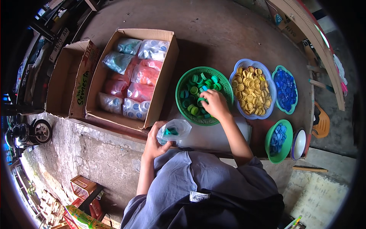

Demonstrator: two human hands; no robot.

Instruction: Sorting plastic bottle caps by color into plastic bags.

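My left hand (153,144) is closed around a clear plastic bag (182,129), its mouth spread wide and some dark green bottle caps (171,131) inside. Over the green woven basket (179,100), my right hand (214,102) reaches in from the near right. Its fingers are pinched on a green bottle cap (201,100). Loose green bottle caps (194,90) in several shades lie in the basket beneath it. Flat clear plastic (213,134) lies on the table between my body and the basket.
An open cardboard box (172,49) with bagged caps stands left, beside another cardboard box (65,82). To the right are a lavender basket (233,79) of yellow caps, a tray of dark blue caps (286,89), a green bowl (288,128) of light blue caps and a white bowl (300,144).
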